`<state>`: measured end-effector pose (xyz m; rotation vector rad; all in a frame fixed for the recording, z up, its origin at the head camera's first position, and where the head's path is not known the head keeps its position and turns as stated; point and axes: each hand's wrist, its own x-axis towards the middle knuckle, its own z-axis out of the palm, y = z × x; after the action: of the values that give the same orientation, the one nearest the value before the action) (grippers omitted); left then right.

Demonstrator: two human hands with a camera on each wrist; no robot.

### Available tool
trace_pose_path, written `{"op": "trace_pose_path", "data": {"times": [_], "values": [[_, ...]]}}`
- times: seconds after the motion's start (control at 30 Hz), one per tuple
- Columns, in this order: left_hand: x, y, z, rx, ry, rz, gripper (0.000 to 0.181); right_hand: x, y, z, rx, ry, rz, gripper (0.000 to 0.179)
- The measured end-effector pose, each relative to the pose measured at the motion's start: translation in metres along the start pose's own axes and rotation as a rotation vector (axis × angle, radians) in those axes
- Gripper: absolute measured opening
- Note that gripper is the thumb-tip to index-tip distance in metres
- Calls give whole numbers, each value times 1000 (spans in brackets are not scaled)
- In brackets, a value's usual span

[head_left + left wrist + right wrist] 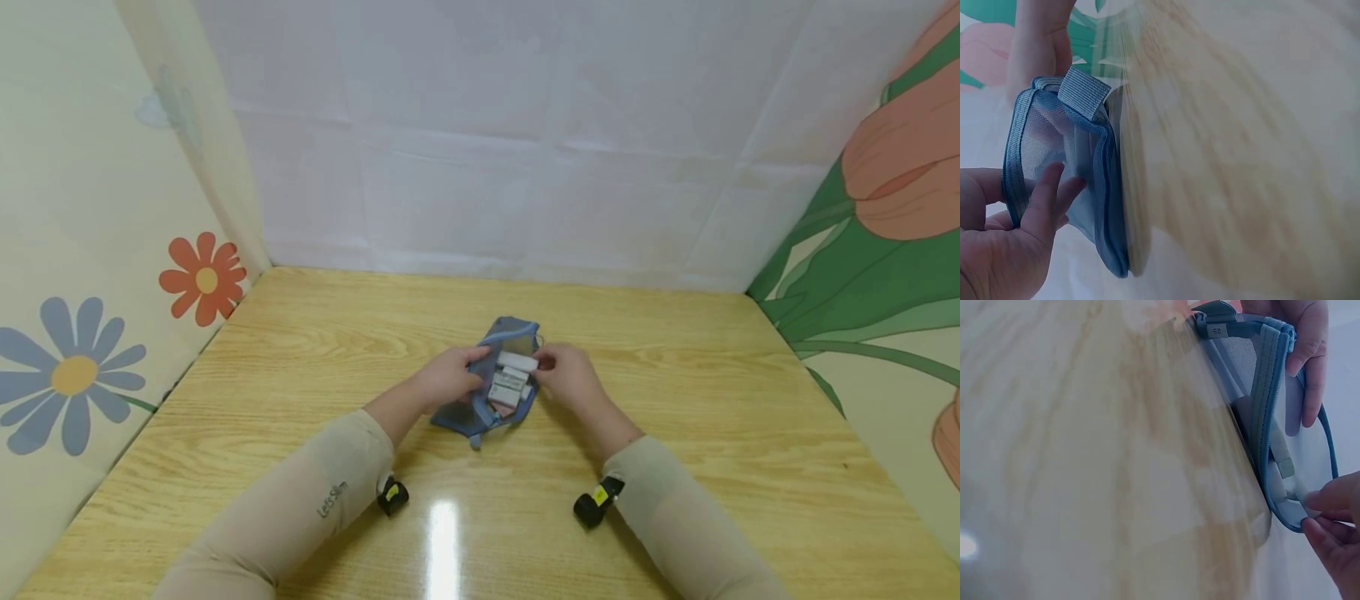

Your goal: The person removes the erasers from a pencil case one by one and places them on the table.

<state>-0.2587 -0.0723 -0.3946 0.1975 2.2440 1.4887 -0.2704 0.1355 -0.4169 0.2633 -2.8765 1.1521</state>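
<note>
A blue mesh zip pouch [517,333] lies on the table with its mouth spread, showing blue edging and a fabric tab [1085,94]. Inside it are small white packets or boxes [508,386] with fine print, and a white bar-shaped piece [517,362] above them. My left hand [452,377] holds the pouch's left rim; in the left wrist view the rim runs between thumb and fingers. On the other side my right hand [567,375] pinches the right rim with thumb and forefinger, beside the end of the white piece.
The wooden table [300,350] stretches around the pouch, with a pale cloth wall [487,192] behind it. Flower-printed cloths [67,250] flank both sides. Black wrist cameras [392,496] are strapped below both sleeves.
</note>
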Motion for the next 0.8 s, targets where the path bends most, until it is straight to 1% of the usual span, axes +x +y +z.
{"op": "trace_pose_path", "data": {"times": [0.07, 0.17, 0.27, 0.37, 0.6, 0.8], "values": [[1, -1, 1, 9, 16, 7, 62, 1, 0, -2, 29, 9, 17, 14], [1, 0, 2, 27, 29, 12, 63, 1, 1, -4, 58, 9, 12, 15], [0, 2, 2, 25, 33, 10, 63, 2, 3, -6, 53, 14, -16, 16], [0, 2, 3, 2, 36, 10, 64, 1, 3, -9, 56, 12, -20, 18], [2, 0, 5, 14, 62, 22, 66, -1, 2, -16, 94, -22, 17, 21], [3, 1, 5, 19, 70, 13, 68, -2, 2, -24, 70, -45, -26, 22]]}}
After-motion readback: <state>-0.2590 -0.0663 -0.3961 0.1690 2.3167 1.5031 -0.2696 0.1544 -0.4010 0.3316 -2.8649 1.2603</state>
